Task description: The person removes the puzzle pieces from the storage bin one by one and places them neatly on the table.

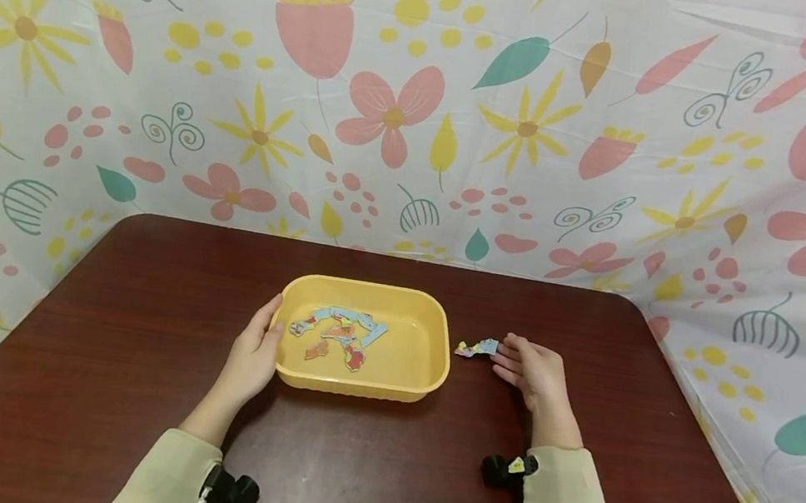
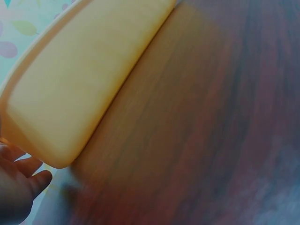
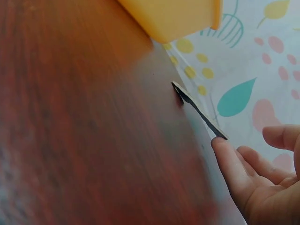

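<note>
My left hand [image 1: 253,351] rests at the left end of a yellow plastic tray [image 1: 412,389], its fingers along the end wall. In the left wrist view the thumb [image 2: 41,182] stands a little apart from the tray's corner. Several colourful puzzle pieces [image 1: 338,332] lie inside, mostly in the left half. To the right of the tray, my right hand [image 1: 535,373] has its fingers extended at a printed puzzle piece [image 1: 476,347]. The right wrist view shows this thin piece [image 3: 200,112] edge-on and slanted, one end at a fingertip, with the thumb apart from it.
The tray stands on a dark reddish-brown table [image 1: 362,465] with rounded far corners. Behind and beside the table hangs a white cloth [image 1: 414,161] printed with flowers and leaves. A black wrist camera [image 1: 240,496] is strapped to the left sleeve, another camera [image 1: 497,470] to the right.
</note>
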A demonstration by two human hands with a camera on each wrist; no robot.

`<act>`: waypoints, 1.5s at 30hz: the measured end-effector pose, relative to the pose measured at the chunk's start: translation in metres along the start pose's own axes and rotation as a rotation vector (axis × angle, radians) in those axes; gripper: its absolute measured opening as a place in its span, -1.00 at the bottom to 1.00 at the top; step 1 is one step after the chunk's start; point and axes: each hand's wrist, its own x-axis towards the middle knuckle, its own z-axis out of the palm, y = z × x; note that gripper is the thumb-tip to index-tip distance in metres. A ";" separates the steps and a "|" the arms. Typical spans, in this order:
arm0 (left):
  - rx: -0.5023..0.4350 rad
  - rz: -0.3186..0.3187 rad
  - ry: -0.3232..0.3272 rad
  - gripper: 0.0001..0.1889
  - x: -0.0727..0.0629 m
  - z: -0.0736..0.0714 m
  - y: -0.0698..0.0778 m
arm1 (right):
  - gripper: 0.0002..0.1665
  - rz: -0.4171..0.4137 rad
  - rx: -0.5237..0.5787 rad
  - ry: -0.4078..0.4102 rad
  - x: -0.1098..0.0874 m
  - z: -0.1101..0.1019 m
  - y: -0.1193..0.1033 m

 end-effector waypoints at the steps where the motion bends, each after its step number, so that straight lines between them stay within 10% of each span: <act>1: -0.001 0.000 0.000 -0.48 0.000 0.000 0.000 | -0.40 0.001 0.002 0.001 0.000 0.000 0.000; 22: -0.087 -0.018 -0.011 -0.47 0.002 0.001 -0.002 | -0.33 -0.038 0.015 -0.013 -0.010 -0.005 -0.013; 45: -0.205 -0.035 0.003 -0.46 0.004 -0.002 0.001 | -0.45 -0.176 -0.072 -0.192 -0.025 0.060 -0.042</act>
